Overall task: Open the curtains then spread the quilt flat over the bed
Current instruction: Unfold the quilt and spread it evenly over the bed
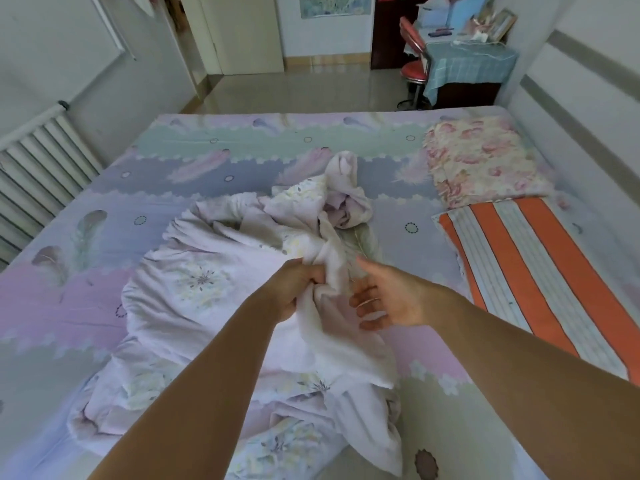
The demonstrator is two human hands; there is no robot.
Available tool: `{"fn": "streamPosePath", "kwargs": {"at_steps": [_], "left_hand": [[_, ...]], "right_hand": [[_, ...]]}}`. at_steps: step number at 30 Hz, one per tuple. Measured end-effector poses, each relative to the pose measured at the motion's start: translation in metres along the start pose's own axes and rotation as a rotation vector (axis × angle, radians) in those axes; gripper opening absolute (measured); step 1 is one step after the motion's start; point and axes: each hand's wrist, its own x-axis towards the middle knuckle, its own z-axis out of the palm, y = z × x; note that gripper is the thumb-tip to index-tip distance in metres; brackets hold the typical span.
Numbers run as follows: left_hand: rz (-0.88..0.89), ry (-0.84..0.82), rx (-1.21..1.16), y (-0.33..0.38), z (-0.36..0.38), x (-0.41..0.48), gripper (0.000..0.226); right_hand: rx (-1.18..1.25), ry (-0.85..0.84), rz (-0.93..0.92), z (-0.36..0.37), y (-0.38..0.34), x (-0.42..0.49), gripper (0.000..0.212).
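The quilt lies bunched in a heap on the bed, from its middle down to the near edge. The left hand grips a fold of it with curled fingers. The right hand hovers just beside the fold, fingers loosely spread and holding nothing; two pillows lie along the bed's right edge.

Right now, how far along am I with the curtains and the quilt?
Curtains: out of view, cannot tell. In hand: your left hand grips a fold of the quilt, right hand open beside it. Left: the quilt lies bunched on the bed, not yet spread flat.
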Motion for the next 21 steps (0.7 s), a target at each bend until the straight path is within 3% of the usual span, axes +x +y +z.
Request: {"fn": "streamPosePath", "kwargs": {"at_steps": [2, 4, 7, 9, 12, 15, 17, 19, 21], "left_hand": [[0.026, -0.105, 0.02, 0.005, 0.008, -0.007, 0.039], [0.015, -0.245, 0.05, 0.006, 0.017, -0.012, 0.05], [-0.046, -0.444, 0.179, 0.003, 0.025, -0.019, 0.042], [-0.132, -0.512, 0.235, 0.0, 0.025, -0.021, 0.029], [-0.241, -0.433, 0.283, -0.007, 0.02, -0.019, 0.013], [-0.349, -0.249, 0.33, -0.018, 0.011, -0.013, 0.014], [-0.407, -0.221, 0.335, -0.023, 0.008, -0.01, 0.026], [-0.411, -0.243, 0.357, -0.027, 0.008, -0.008, 0.033], [-0.377, -0.182, 0.386, -0.027, 0.012, -0.005, 0.043]], "right_hand": [[0.083, 0.153, -0.044, -0.008, 0.002, 0.009, 0.077], [0.135, 0.16, -0.084, -0.008, -0.001, 0.014, 0.076], [0.035, 0.217, -0.125, -0.001, -0.007, 0.018, 0.041], [-0.098, 0.449, -0.102, 0.005, -0.007, 0.022, 0.02], [-0.048, 0.753, -0.143, 0.004, -0.006, 0.026, 0.029], [-0.417, 0.986, -0.149, -0.008, -0.01, 0.015, 0.032], [-0.497, 1.12, -0.178, -0.017, -0.013, 0.006, 0.032], [-0.273, 1.112, -0.229, -0.021, -0.015, 0.002, 0.03], [0.154, 0.962, -0.327, -0.021, -0.015, 0.0, 0.024]]}}
